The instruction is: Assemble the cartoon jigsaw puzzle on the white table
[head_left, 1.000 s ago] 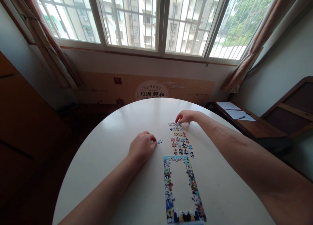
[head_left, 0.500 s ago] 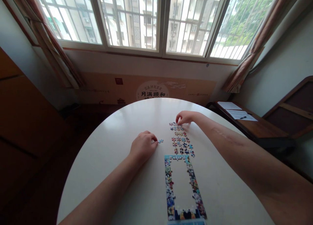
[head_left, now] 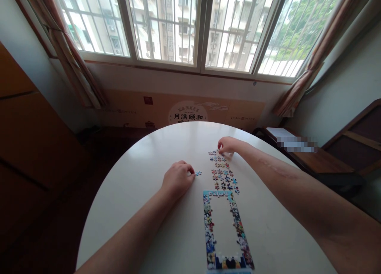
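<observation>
My left hand (head_left: pixel 179 179) rests on the white round table with its fingers curled together, the tips on a small light-blue jigsaw piece (head_left: pixel 198 173). At the far end of the rows of loose jigsaw pieces (head_left: pixel 220 173), my right hand (head_left: pixel 227 144) pinches a jigsaw piece, mostly hidden by the fingers. Nearer to me lies a rectangular puzzle border (head_left: pixel 209 234), joined into a frame with a bare middle. Its edges carry a colourful print, light blue along the far side.
The round white table (head_left: pixel 125 226) fills the foreground. To its right stands a dark wooden bench (head_left: pixel 333 161) with papers on it, beside a chair back (head_left: pixel 367 127). Beyond the table are a printed board (head_left: pixel 143 111) and barred windows. A brown cabinet (head_left: pixel 24 135) is at the left.
The whole view has shifted slightly, so the table and puzzle appear a little lower and further right. Both hands stay at nearly the same places by the pieces.
</observation>
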Demonstrator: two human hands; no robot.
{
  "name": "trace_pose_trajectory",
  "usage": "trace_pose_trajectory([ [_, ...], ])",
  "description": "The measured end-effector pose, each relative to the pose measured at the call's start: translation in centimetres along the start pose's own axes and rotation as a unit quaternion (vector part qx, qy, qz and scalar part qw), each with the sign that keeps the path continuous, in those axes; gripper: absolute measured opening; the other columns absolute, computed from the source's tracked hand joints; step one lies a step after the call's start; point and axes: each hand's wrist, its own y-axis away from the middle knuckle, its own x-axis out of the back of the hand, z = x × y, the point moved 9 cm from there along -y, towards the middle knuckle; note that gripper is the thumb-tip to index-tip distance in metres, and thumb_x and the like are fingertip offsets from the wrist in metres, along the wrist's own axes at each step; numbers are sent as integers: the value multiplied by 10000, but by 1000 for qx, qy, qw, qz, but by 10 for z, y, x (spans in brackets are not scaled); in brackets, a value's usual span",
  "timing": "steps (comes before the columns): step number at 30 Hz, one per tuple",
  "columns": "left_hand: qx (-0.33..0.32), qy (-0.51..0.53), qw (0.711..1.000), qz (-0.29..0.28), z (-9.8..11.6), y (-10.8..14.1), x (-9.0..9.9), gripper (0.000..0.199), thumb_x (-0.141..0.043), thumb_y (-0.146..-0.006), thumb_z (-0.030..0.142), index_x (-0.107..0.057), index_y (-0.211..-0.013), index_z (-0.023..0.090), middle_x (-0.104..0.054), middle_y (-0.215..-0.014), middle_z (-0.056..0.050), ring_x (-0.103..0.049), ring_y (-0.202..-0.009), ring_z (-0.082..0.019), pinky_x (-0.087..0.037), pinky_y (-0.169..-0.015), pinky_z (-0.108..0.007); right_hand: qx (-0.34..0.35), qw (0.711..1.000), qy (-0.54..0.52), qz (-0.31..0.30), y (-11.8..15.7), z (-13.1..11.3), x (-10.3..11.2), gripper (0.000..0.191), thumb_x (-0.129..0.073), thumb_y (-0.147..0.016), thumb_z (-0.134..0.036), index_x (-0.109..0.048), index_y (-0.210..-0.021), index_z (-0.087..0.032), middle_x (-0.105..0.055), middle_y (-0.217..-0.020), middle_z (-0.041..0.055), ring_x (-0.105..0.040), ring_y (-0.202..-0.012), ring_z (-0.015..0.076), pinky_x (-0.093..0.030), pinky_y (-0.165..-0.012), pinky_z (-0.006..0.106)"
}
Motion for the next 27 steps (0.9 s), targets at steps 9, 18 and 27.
trace_pose_trajectory([
  [9,-4,2,1000,-3,1,1,1,150,-610,-834,259,-755,-808,234,-713,-1034,-53,-652,-975,-249,-501,-832,-346,-24,999,-26,14,-5,1,10,317,-600,-983,-363,-612,-1253,-197,-610,-1296,95,-636,-1079,228,-558,-910,431],
  [18,-8,16,1000,-1,0,-2,1,146,-611,-839,255,-751,-810,225,-711,-1009,-62,-654,-932,-234,-500,-815,-337,-7,978,-202,48,2,15,13,334,-620,-970,-366,-616,-1241,-172,-626,-1259,92,-644,-1063,236,-562,-896,432],
  [27,-86,113,987,79,27,9,25,112,-616,-880,220,-714,-839,186,-717,-895,-49,-641,-793,-169,-508,-763,-323,82,872,-432,214,116,16,18,361,-652,-838,-512,-632,-939,-165,-683,-864,81,-622,-730,166,-556,-693,313],
])
